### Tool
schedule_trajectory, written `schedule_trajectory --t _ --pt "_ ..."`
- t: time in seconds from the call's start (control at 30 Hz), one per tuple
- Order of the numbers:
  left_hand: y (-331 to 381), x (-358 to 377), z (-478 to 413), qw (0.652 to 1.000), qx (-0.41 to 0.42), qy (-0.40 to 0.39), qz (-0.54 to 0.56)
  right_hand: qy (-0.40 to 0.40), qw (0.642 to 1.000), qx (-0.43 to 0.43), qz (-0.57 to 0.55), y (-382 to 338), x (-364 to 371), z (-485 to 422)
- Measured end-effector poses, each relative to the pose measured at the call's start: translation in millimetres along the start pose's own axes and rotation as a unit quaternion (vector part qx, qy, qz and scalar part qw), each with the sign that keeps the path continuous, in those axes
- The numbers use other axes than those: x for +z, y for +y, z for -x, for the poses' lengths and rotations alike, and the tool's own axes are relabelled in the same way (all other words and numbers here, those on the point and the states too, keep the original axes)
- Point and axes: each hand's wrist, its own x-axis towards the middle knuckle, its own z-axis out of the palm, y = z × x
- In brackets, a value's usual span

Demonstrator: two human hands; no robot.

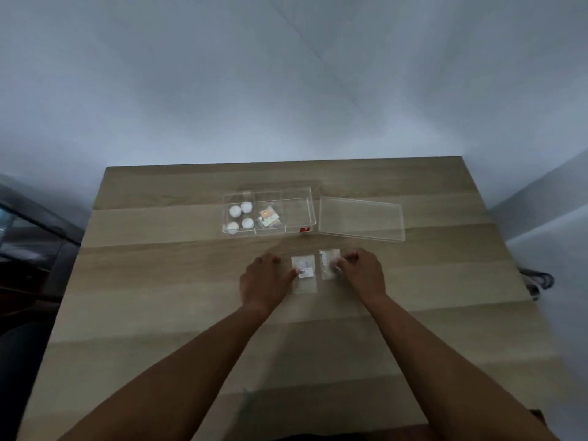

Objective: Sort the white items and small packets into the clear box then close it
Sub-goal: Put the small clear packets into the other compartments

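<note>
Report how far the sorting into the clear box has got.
Done: four round white items sit in the left compartment of the clear plastic box, small packets in the middle one. In hand: the left hand and right hand each touch a clear packet on the wooden table. Left: box those two, then fit the clear lid.

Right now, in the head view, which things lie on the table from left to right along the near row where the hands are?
Left hand → labelled packet → clear packet → right hand.
</note>
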Motion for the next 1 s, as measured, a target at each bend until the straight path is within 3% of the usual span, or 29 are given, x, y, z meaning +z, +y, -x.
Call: schedule_trajectory --t 0.1,0.43,0.73,1.0 --pt "16 8 1 0.998 -0.002 -0.002 -0.056 -0.015 0.999 0.028 0.034 2 6 3" --pt "39 7 -12 0.994 -0.054 -0.053 -0.073 -0.018 0.996 0.028 0.080 -1 15 8" --pt "38 0 -7 0.996 -0.041 -0.078 -0.003 -0.032 0.998 -0.004 0.060 -6 13 13" --pt "24 -10 -10 0.990 -0.038 -0.120 0.061 -0.068 0.995 0.028 0.066 -14 11 15"
